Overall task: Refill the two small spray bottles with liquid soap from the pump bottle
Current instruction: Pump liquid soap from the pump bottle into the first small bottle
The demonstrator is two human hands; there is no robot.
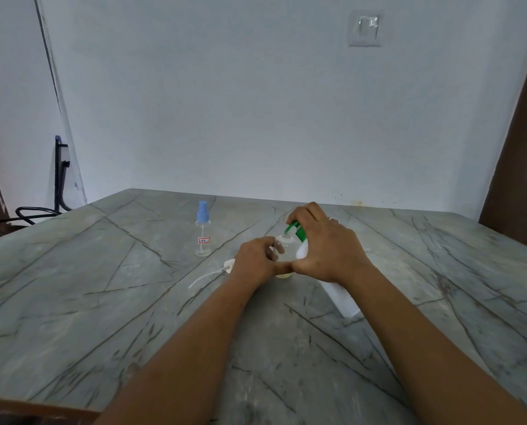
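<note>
On the grey veined table (133,302), the left hand (254,262) gripped an uncapped clear spray bottle (282,251). The right hand (323,243) clasped the tilted white pump bottle (337,294), its green nozzle (295,230) right over the open neck. The removed sprayer cap (213,273) lay just left of the left hand. Farther left, well apart, stood the blue-capped spray bottle (203,230).

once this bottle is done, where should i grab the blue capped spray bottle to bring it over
Grip the blue-capped spray bottle around its clear body, below the cap, coming from the left with the left hand. It stands upright and apart from everything, so a side wrap looks easiest.
</note>
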